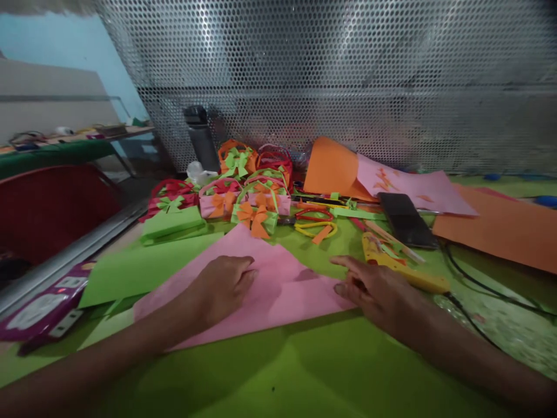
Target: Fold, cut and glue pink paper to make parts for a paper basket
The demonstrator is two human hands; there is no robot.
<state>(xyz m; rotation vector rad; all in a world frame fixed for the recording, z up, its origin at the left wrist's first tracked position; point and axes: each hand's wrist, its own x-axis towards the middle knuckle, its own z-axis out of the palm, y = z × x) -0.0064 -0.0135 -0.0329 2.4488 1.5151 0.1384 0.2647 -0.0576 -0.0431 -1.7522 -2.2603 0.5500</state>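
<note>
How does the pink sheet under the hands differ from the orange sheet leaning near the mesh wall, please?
The pink sheet lies flat on the green table, folded to a point; the orange sheet stands curled up at the back. The pink sheet is pressed by the left hand and touched at its edge by the right hand; nothing touches the orange sheet. The pink sheet looks larger in view. Both are plain coloured craft paper.

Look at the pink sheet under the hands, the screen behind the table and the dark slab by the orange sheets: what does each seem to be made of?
Pink sheet: apparently craft paper, matt; it lies folded flat under the left hand and right hand.
Screen: likely perforated metal, shiny grey with even round holes.
Dark slab: probably a phone, glossy glass-like face.
</note>
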